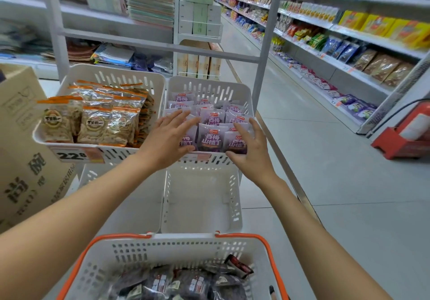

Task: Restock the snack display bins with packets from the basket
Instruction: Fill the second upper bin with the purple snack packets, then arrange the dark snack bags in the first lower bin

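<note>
Left hand [167, 136], fingers straight and spread, lies palm-down on the front row of purple packets [211, 138]. It holds nothing. Right hand [252, 153], fingers splayed and only slightly bent, sits at the bin's front right corner, thumb by the front rim. Whether its fingertips touch the packets cannot be told. The two hands are apart, with one upright packet showing between them.

The packets stand in rows in the upper right bin [209, 85], filling it to its slotted back wall at 12 o'clock. At 9 o'clock, wall to wall with it, the upper left bin [111, 76] holds clear orange-topped packets [93, 122]. A price label [72, 155] hangs on its front edge.

Below the hands, at 6 o'clock, a lower bin [202, 197] shows its white floor. At 6 o'clock again and nearest the camera, the orange-handled basket [176, 239] holds dark packets [186, 283], its far rim just beside the lower bin's near edge.

A cardboard box [23, 136] crowds the left bin at 9 o'clock. At 3 o'clock the rack post [265, 43] marks the display's edge, and beyond it a strip of tiled floor [325, 160] runs between the rack and the stocked shelves [349, 43].
</note>
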